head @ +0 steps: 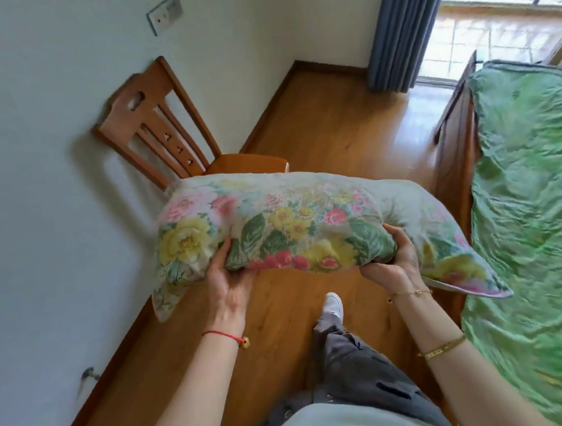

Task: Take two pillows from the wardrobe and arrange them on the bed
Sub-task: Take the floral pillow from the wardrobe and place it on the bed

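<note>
I hold a floral pillow (300, 217), white with pink and yellow flowers and green leaves, level in front of me above the wooden floor. My left hand (226, 281) grips its near edge from below on the left. My right hand (392, 258) grips the near edge further right. The pillow's right corner hangs close to the edge of the bed (540, 208), which lies along the right side under a crumpled green sheet. The wardrobe and a second pillow are out of view.
A wooden chair (165, 127) stands against the white wall on the left, just beyond the pillow. The bed's wooden end board (452, 117) is at the right. A blue curtain (402, 22) hangs beside the balcony door ahead. Wooden floor (332, 122) stretches between chair and bed.
</note>
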{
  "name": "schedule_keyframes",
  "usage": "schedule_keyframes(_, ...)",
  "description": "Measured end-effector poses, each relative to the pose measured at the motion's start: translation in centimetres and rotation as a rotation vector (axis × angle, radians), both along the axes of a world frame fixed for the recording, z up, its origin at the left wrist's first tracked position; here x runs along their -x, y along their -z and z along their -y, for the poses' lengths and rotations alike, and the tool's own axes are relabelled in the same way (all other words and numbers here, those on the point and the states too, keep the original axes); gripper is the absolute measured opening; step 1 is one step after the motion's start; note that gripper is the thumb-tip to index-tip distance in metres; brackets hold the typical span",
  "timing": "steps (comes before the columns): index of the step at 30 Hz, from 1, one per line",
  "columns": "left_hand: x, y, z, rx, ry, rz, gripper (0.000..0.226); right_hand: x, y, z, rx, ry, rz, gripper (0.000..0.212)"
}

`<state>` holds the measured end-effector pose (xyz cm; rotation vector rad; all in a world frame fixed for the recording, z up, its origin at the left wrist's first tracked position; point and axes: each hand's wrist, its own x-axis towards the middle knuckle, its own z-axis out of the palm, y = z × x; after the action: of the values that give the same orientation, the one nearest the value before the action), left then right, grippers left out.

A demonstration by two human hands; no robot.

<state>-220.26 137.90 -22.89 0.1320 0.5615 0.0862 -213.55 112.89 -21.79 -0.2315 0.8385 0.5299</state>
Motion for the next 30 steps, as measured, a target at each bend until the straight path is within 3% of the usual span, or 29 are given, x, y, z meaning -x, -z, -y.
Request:
schedule_keyframes(8,-20.0,-1.2,5.3,-0.027,0.147,0.006,0.069,-15.9,-1.8,5.4,0.006,0.137,0.021,0.050)
schedule_keyframes(19,-42.9,-2.0,11.6,-0.034,0.344,0.075,0.041,-34.3,-2.6,11.7,-0.008,0.302,0.089,0.047)
schedule_keyframes(24,-54.6,-1.2,14.1,-0.028,0.360,0.050,0.056,-44.1,-2.0,14.0,-0.012,0.375,0.097,0.057)
schedule_keyframes(30,-69.9,-1.8,17.7,-0.019,0.484,0.133,0.055,-57.0,-2.6,17.3,-0.044,0.488,0.118,0.064)
